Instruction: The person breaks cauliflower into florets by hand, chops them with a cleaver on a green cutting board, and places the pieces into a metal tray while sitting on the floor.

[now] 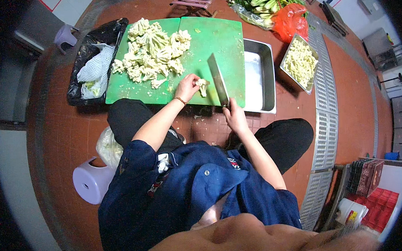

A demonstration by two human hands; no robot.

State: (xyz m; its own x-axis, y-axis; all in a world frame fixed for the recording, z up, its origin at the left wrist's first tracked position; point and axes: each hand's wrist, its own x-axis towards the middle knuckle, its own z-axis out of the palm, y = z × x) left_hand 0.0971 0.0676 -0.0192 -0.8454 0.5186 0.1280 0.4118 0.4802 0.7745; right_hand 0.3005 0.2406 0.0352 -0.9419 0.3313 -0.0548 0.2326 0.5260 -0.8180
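Observation:
My left hand (pixel 187 88) pinches a small cauliflower floret (pixel 202 86) at the near edge of the green cutting board (pixel 219 33). In my right hand (pixel 235 115) is the handle of a cleaver (pixel 218 79). Its broad blade stands over the board, just right of the floret and apart from it. A heap of cauliflower florets (pixel 154 48) covers much of the board's left half. One loose floret (pixel 158 83) lies at the heap's near side, and small crumbs are scattered about.
A deep metal pan (pixel 268 76) adjoins the board's right side. Beyond it sits a tray of pale cut vegetable pieces (pixel 299 62). At left stands a bin lined with black plastic (pixel 74 89). Leafy greens (pixel 267 1) and a red bag (pixel 291 21) lie at the far right.

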